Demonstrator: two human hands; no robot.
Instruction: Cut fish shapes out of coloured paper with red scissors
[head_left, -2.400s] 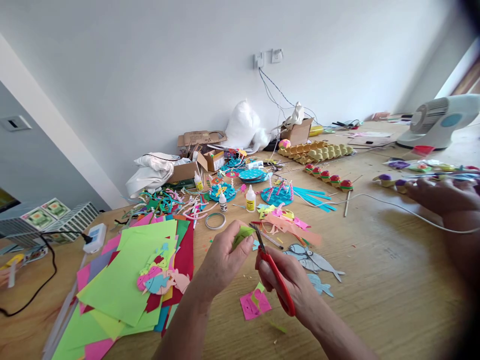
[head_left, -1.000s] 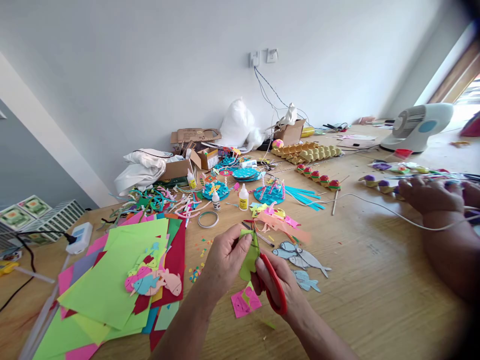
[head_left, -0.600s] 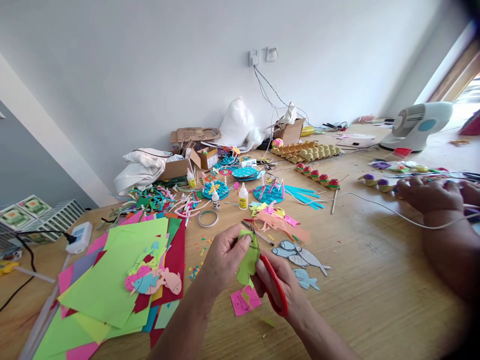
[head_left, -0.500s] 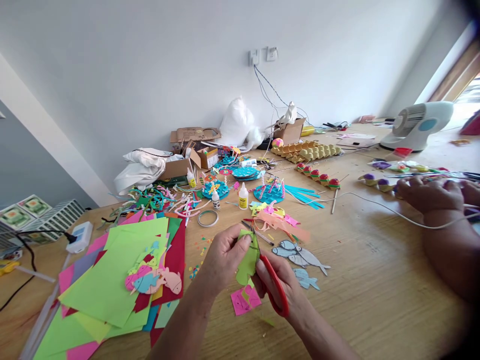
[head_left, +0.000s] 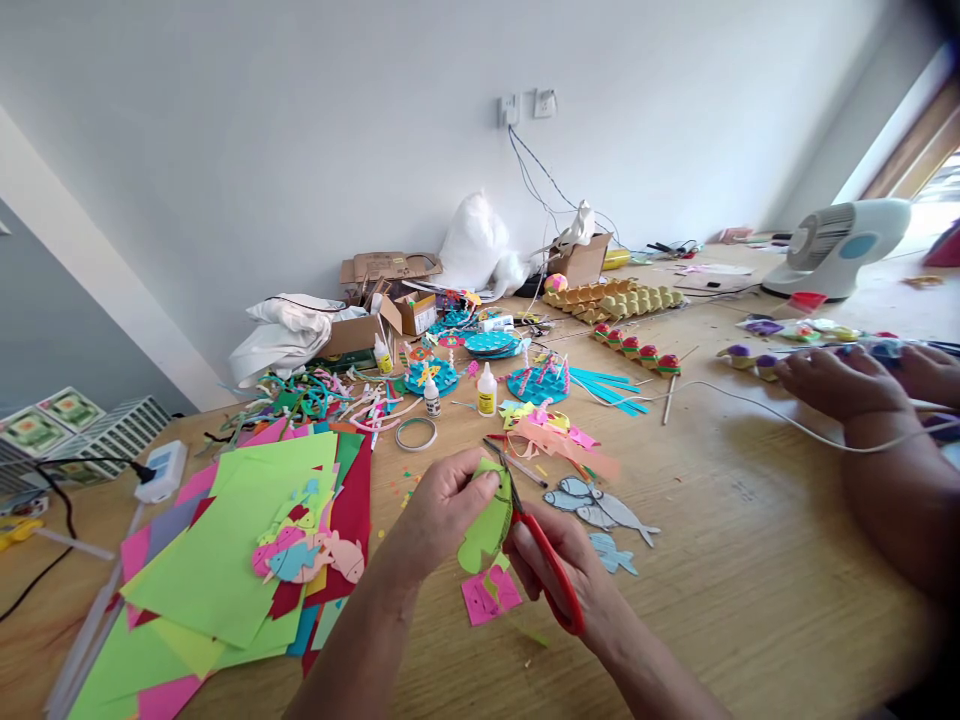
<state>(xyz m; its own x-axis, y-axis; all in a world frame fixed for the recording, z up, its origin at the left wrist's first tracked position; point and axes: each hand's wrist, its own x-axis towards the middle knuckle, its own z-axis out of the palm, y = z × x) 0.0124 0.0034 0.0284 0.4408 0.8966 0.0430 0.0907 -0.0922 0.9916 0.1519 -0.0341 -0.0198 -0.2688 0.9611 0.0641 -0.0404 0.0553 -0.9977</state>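
Note:
Between the thumb and fingers of my left hand is a green paper fish with dark drawn lines. My right hand grips red-handled scissors, their blades lying along the fish's right edge near the left thumb. Below the fish, a pink paper scrap with a yellow-green piece rests on the table. Just right of the scissors lie several grey-blue paper fish and a light blue paper fish. A pen lies behind the blades, partly hidden.
Coloured paper sheets with small paper fish on top lie at left. Behind stand a glue bottle and a tape roll. At right, another person's hands work near a white cable and painted egg-carton strips.
The green fish has turned slightly, its lower end swinging left. The scissors have shifted a little right and down. The other person's hand has moved left.

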